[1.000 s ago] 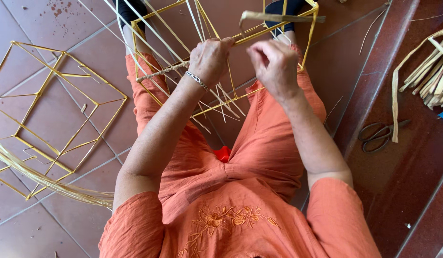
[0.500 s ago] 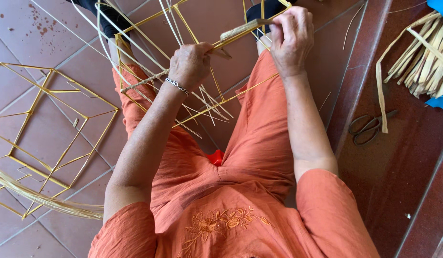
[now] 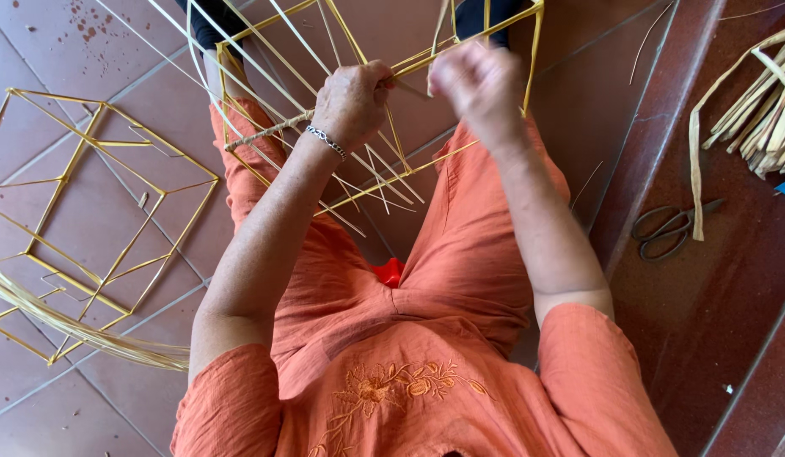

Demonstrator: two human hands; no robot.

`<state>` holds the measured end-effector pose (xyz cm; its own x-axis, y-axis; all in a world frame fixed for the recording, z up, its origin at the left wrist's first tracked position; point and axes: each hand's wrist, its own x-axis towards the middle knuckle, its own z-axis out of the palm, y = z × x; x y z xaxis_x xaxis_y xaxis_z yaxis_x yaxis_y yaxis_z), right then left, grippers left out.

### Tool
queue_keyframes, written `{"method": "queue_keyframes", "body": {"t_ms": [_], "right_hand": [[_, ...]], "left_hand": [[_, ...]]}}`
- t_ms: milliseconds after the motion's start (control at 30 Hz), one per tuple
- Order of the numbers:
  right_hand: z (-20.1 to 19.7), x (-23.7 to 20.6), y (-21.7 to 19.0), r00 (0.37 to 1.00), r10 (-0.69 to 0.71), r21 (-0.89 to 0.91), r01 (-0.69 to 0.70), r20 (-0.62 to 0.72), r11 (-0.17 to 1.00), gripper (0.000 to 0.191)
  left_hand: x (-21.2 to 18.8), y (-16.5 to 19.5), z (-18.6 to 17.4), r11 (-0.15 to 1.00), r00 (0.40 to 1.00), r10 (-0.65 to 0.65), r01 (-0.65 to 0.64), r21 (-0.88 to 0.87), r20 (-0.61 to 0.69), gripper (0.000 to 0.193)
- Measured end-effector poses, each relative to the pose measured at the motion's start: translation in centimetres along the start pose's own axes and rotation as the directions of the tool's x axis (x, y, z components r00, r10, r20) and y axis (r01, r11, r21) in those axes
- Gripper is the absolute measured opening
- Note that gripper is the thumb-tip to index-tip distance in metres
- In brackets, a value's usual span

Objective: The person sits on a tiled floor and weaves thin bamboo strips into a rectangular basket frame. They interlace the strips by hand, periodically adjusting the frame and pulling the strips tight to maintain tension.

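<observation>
My left hand (image 3: 352, 101) is closed around a joint of the bamboo frame (image 3: 384, 127), which rests on my lap over the floor. My right hand (image 3: 479, 85) is blurred; its grip looks pinched on a thin strip, though I cannot tell for certain. Advice: hold the joint steady, keep the binding taut. Scissors (image 3: 672, 230) lie well apart.
</observation>
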<state>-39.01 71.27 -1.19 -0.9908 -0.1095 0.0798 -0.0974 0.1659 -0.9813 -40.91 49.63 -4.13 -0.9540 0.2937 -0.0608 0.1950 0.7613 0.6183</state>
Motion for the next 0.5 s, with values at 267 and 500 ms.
{"method": "queue_keyframes", "body": {"t_ms": [267,500], "right_hand": [[2.8,-4.5,1.2,0.924,-0.374,-0.530,0.359,0.084,0.768,0.021],[-1.6,-3.7,-3.3,0.865,-0.498,-0.757,0.364,0.059,0.542,0.012]], "left_hand": [[-0.5,-0.5,1.0,0.996,0.999,-0.036,0.037,0.076,-0.020,0.032],[-3.6,-1.1,0.6,0.988,0.950,0.148,-0.128,0.090,-0.275,0.052]]}}
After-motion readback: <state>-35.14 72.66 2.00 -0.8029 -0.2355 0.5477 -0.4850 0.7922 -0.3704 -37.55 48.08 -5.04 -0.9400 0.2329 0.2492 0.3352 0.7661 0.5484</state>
